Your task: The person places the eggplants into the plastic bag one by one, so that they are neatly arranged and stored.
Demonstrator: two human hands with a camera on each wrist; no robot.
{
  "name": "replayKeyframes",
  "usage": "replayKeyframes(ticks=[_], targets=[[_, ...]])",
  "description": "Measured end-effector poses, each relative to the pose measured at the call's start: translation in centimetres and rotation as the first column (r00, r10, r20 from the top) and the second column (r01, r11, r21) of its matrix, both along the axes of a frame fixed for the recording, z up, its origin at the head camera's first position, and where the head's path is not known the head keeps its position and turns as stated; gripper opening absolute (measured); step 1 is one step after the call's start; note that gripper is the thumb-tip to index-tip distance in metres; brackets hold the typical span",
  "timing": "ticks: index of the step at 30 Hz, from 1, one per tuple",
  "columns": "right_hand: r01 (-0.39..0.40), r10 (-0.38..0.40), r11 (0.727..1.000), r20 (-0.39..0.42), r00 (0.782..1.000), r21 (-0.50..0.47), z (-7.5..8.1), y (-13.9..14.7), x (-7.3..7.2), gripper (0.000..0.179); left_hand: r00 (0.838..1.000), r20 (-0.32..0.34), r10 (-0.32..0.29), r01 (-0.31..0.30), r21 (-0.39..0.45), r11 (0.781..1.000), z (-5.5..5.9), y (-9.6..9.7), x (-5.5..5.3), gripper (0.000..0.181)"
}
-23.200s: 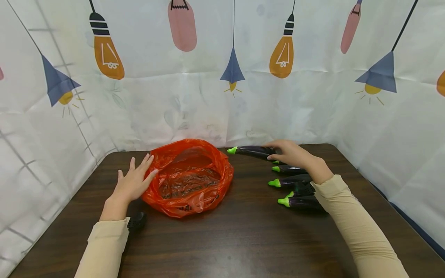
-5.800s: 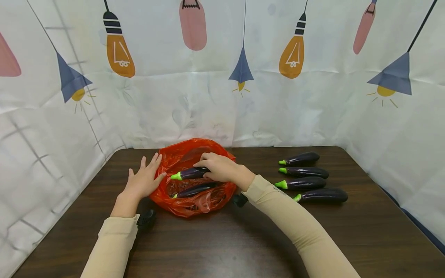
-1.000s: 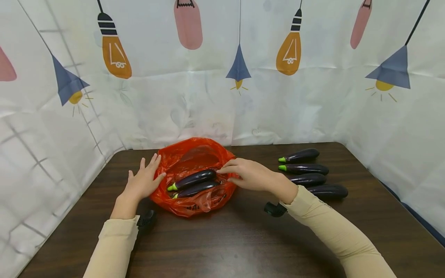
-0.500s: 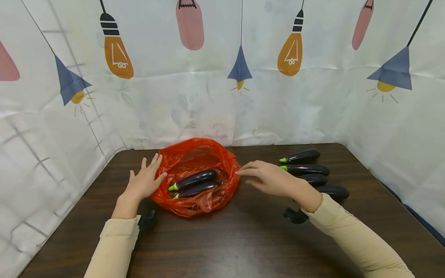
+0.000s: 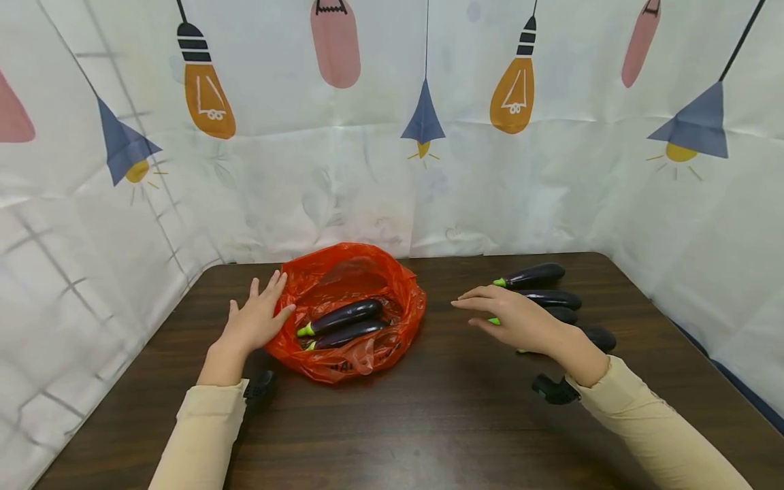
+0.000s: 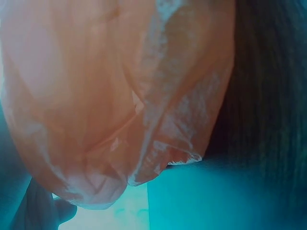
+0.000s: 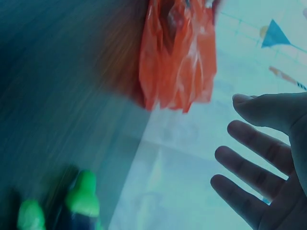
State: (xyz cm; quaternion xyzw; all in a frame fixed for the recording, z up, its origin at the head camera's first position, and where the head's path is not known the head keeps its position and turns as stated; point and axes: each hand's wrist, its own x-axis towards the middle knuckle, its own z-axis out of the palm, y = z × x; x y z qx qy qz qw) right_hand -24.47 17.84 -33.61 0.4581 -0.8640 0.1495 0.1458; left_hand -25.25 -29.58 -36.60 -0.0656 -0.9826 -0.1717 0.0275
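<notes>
A red plastic bag (image 5: pixel 343 367) stands with its mouth wide on the dark table, two eggplants (image 5: pixel 346 315) lying inside it. Against the bag's left side rests my left hand (image 5: pixel 252 320), its fingers spread; the left wrist view is filled by the bag's crinkled film (image 6: pixel 115 86). To the right of the bag my right hand (image 5: pixel 514 316) hovers with fingers extended, holding nothing. Several more eggplants (image 5: pixel 535 275) lie in a column at the right, and that hand partly covers some of them. In the right wrist view, green eggplant stem ends (image 7: pixel 84 196) show below the hand (image 7: pixel 268 158).
The brown wooden table (image 5: pixel 392 435) meets a white fabric backdrop (image 5: pixel 306 190) printed with lamps and bulbs behind and at both sides. A black wrist device (image 5: pixel 554 389) is on the right wrist, and another (image 5: pixel 260 384) on the left.
Over the last second my right hand has drawn out of the bag and moved right towards the column of eggplants. Compared with earliest, two eggplants now lie in the bag. The left hand stays put.
</notes>
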Motion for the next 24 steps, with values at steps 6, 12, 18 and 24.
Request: replayKeyframes(ticks=[6, 12, 18, 24], targets=[[0.065, -0.065, 0.998, 0.020, 0.998, 0.003, -0.4, 1.9, 0.3, 0.043, 1.000, -0.002, 0.003, -0.003, -0.003, 1.000, -0.1, 0.0, -0.1, 0.076], [0.119, -0.120, 0.992, 0.038, 0.992, 0.032, -0.6, 4.1, 0.5, 0.041, 1.000, -0.001, 0.005, -0.005, -0.008, 1.000, 0.0, 0.1, 0.0, 0.076], [0.191, -0.194, 0.981, 0.077, 0.978, 0.044, -0.7, 6.3, 0.8, 0.040, 1.000, 0.003, 0.008, -0.008, -0.011, 1.000, 0.1, 0.2, 0.0, 0.076], [0.250, -0.259, 0.965, 0.158, 0.953, 0.073, -1.0, 7.7, 1.2, 0.040, 1.000, 0.003, 0.014, -0.014, -0.013, 1.000, 0.1, 0.2, 0.1, 0.076]])
